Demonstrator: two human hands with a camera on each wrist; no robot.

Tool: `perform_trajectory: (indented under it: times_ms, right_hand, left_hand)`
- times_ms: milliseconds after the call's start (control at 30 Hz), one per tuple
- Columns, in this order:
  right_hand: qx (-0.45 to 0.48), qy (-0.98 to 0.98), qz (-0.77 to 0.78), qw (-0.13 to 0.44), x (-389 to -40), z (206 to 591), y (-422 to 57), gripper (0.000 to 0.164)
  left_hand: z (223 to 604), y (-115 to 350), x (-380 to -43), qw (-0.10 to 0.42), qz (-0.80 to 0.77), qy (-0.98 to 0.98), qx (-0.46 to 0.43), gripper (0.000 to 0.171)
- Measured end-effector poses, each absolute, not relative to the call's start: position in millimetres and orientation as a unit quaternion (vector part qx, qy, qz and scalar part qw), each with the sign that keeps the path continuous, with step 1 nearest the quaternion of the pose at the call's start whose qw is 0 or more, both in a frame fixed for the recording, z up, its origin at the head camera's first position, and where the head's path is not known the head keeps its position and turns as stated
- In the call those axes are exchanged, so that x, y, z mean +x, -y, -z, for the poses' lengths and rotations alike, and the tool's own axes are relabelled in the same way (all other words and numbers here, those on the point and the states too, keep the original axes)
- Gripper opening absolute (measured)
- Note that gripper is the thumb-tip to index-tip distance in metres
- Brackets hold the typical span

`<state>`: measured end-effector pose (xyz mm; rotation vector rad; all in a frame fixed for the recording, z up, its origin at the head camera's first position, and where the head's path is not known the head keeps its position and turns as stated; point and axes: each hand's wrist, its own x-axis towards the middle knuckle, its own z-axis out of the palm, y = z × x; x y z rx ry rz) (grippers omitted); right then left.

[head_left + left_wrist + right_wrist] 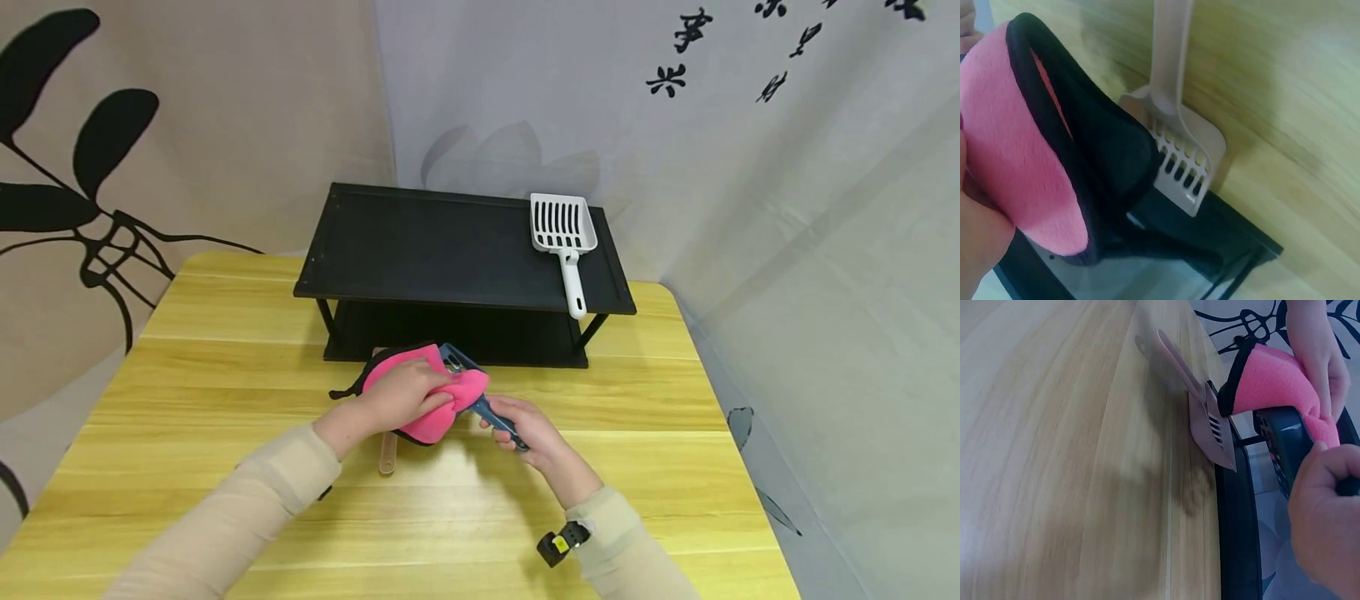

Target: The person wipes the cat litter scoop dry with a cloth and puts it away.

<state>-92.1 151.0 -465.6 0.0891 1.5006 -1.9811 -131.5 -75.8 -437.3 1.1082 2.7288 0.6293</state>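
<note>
My left hand (pixel 401 396) grips a pink cloth (pixel 470 386) with black edging, its fingers pressing the fabric over a dark blue slotted litter scoop (pixel 498 418). The cloth covers much of the scoop's head; a slotted corner shows beyond it. Fingers curled, my right hand (pixel 532 429) holds the blue scoop by its handle. In the left wrist view, the cloth (pixel 1022 144) has a fold hanging apart, dark inside. Below it lies a beige slotted scoop (pixel 1172 69), its handle toward me and its head largely hidden by the cloth in the head view.
Behind the hands stands a black two-tier shelf (pixel 427 242) on the wooden table (pixel 187 392). A white slotted scoop (pixel 572 283) lies on its top tier at the right, handle overhanging the front edge. Printed curtains (pixel 487 75) hang behind and beside the table.
</note>
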Motion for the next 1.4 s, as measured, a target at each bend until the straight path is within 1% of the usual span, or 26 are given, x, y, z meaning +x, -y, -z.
perform_trajectory:
  times_ms: [200, 400, 500, 633, 733, 867, 1033, 1100, 1233, 1400]
  right_hand:
    - [0.025, -0.576, 0.748, 0.328, -90.9, 466.9, -152.9, 0.046]
    - [0.016, -0.572, 0.750, 0.333, -90.8, 466.5, -154.8, 0.046]
    - [0.011, -0.571, 0.751, 0.331, -91.9, 463.2, -156.0, 0.047]
    - [0.009, -0.581, 0.745, 0.328, -92.8, 459.4, -160.4, 0.047]
    - [0.007, -0.602, 0.730, 0.323, -92.5, 457.9, -165.4, 0.047]
    - [0.010, -0.623, 0.713, 0.322, -91.6, 458.0, -170.0, 0.046]
    - [0.020, -0.629, 0.697, 0.344, -90.6, 461.4, -168.4, 0.044]
    - [0.021, -0.634, 0.689, 0.351, -90.6, 462.9, -165.6, 0.044]
    - [0.019, -0.644, 0.678, 0.353, -91.0, 464.4, -159.2, 0.043]
    - [0.022, -0.655, 0.674, 0.341, -90.5, 462.7, -152.8, 0.043]
  left_hand:
    - [440.4, 84.6, -130.3, 0.033, -0.156, -0.892, 0.423, 0.024]
    - [439.3, 91.5, -130.1, -0.011, -0.060, -0.890, 0.452, 0.035]
    - [437.0, 97.1, -132.5, -0.039, -0.035, -0.891, 0.451, 0.039]
    - [432.2, 107.9, -138.4, -0.076, -0.018, -0.890, 0.448, 0.038]
    - [427.0, 118.8, -143.0, -0.094, -0.022, -0.899, 0.428, 0.037]
    - [418.0, 128.6, -147.8, -0.113, -0.025, -0.911, 0.396, 0.041]
    - [410.2, 115.6, -147.4, -0.147, -0.035, -0.897, 0.416, 0.038]
    - [410.4, 105.1, -144.1, -0.148, -0.044, -0.889, 0.432, 0.038]
    - [417.3, 87.1, -135.6, -0.132, -0.050, -0.879, 0.455, 0.037]
    - [426.3, 73.8, -129.6, -0.151, -0.071, -0.866, 0.471, 0.033]
